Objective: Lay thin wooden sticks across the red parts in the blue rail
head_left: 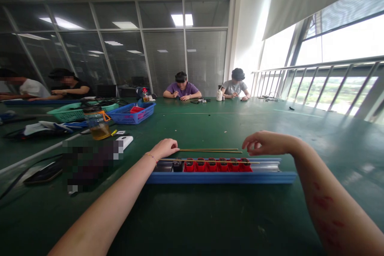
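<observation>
A long blue channel tray [222, 177] lies on the green table in front of me, with several red parts [217, 165] lined up inside it. A thin brass rod [210, 161] rests along the tops of the red parts. Just behind the tray lie two more thin rods [210, 150], side by side. My left hand [165, 148] is curled at the left end of those rods, fingers pinched on the rod tips. At their right end hovers my right hand [264, 142], fingers bent and apart, not clearly touching anything.
A jar of amber liquid [97, 125], a white device [125, 141], blue [132, 115] and green baskets [70, 113] and dark cables sit at the left. Several other people sit along the far and left sides of the table. A railing and windows are at the right.
</observation>
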Demonstrator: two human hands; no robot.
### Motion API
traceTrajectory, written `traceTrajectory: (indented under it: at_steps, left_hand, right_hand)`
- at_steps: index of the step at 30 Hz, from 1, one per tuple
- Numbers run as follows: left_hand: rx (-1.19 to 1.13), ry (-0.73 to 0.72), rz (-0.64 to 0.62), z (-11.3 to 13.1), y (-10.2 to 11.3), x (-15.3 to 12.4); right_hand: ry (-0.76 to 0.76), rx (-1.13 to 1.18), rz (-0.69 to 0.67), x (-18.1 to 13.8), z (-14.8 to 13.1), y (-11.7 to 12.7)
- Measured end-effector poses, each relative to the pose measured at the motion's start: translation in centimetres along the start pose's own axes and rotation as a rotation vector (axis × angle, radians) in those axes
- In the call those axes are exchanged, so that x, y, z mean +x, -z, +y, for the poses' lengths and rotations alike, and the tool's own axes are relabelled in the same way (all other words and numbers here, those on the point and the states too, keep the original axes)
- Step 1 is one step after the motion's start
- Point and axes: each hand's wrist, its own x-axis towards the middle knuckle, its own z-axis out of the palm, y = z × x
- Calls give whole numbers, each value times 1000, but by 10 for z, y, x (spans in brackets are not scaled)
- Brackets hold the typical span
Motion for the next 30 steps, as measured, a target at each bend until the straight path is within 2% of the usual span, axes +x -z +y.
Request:
traceTrajectory:
  at_steps: [6,17,21,27,30]
  left_hand:
    - [2,24,-12,-1,-1,1]
    - [0,30,-15,0,0,1]
    - [9,27,1,0,0,1]
    - [2,35,-2,1,-1,1]
    - [1,32,1,0,-1,1]
  right_hand:
    - [-23,-211,19,-1,-34,-12]
    - [-4,-422,56,20,-40,-36]
    - [21,-414,159,14,-37,-26]
    - [-118,-417,315,-13,-17,2]
    - [-185,-397,330,-26,0,11]
